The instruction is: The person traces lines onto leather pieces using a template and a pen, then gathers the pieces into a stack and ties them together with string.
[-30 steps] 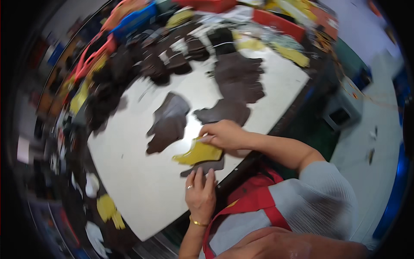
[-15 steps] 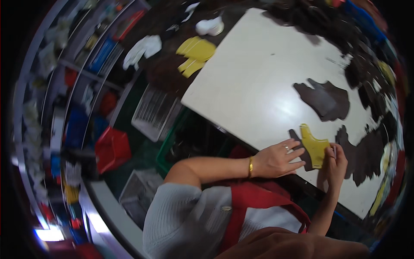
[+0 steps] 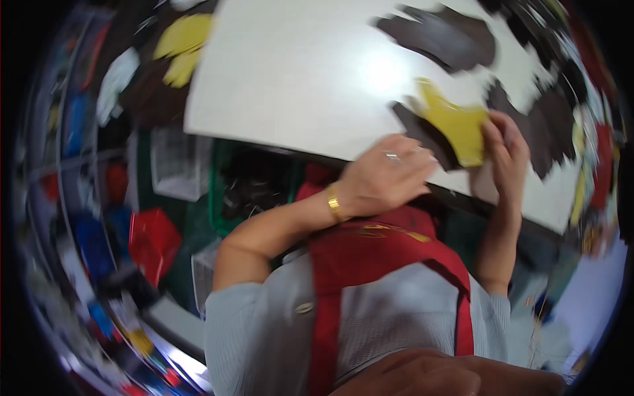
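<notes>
My right hand (image 3: 507, 148) pinches the right edge of a flat, shiny yellow pattern piece (image 3: 456, 129) with a curved cut-out along its top. Beneath and left of it a dark brown cut piece (image 3: 426, 135) lies partly covered on the white table (image 3: 284, 79). My left hand (image 3: 389, 175), with a ring and a gold bracelet, is at the table's near edge, beside the dark piece. Its fingers are loosely bent, slightly apart and blurred, and I see nothing in them. A larger dark brown piece (image 3: 442, 36) lies farther back.
More dark pieces (image 3: 545, 125) lie at the table's right side. Yellow pieces (image 3: 185, 43) and a white cloth (image 3: 119, 86) are beyond its left edge. Below stand a green crate (image 3: 218, 178) with dark scraps, a white basket (image 3: 178, 165) and a red bin (image 3: 153, 244). Shelves run along the left.
The whole view has swung, moving the table up and left in the picture. My left hand has drawn back from the dark piece toward the table edge. My right hand keeps hold of the yellow piece.
</notes>
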### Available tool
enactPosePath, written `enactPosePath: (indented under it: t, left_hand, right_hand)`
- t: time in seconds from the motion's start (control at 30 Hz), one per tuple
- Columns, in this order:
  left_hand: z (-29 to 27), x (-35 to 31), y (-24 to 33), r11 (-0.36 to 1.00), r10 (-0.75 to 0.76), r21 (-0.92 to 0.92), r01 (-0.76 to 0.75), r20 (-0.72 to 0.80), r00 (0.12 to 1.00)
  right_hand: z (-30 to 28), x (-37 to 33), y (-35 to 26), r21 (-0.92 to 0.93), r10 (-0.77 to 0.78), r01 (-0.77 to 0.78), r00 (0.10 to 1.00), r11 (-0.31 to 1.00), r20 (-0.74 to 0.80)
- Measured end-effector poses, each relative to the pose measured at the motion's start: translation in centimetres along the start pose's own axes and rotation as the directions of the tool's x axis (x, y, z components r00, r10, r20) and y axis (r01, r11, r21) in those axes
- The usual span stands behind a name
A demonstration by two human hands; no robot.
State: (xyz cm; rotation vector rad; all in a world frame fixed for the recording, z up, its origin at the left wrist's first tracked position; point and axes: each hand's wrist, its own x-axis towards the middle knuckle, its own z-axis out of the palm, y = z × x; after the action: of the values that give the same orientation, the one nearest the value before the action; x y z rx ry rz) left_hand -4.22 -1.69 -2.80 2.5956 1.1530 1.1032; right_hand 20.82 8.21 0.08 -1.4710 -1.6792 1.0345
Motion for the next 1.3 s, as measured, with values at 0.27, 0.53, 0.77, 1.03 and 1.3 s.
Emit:
enactPosePath:
  t: [0.27, 0.53, 0.77, 1.03, 1.3]
  left_hand:
    - [-0.3, 1.6, 0.8, 0.989, -0.147, 0.004, 0.149, 0.172, 0.974]
    - [0.0, 1.9, 0.5, 0.983, -0.181, 0.006, 0.182, 0.170, 0.969]
    - [-1.1, 3.9, -1.6, 0.992, -0.063, 0.120, 0.041, 0.185, 0.981]
    - [-1.7, 5.3, -1.7, 0.974, 0.019, 0.212, -0.084, 0.293, 0.956]
    - [0.1, 3.8, -0.7, 0.971, 0.076, 0.196, -0.133, 0.276, 0.958]
  right_hand:
    - [1.1, -0.7, -1.7, -0.136, 0.071, -0.048, 0.983, 0.990, 0.172]
    - [1.6, -0.5, -1.9, -0.297, -0.074, 0.122, 0.983, 0.947, 0.166]
    - [0.0, 0.7, -1.5, -0.236, 0.014, 0.034, 0.980, 0.971, 0.198]
    - [0.3, -1.7, -0.9, -0.447, -0.130, 0.148, 0.989, 0.882, 0.070]
    - [-0.5, 0.4, -3.3, -0.504, -0.513, 0.434, 0.858, 0.747, -0.022]
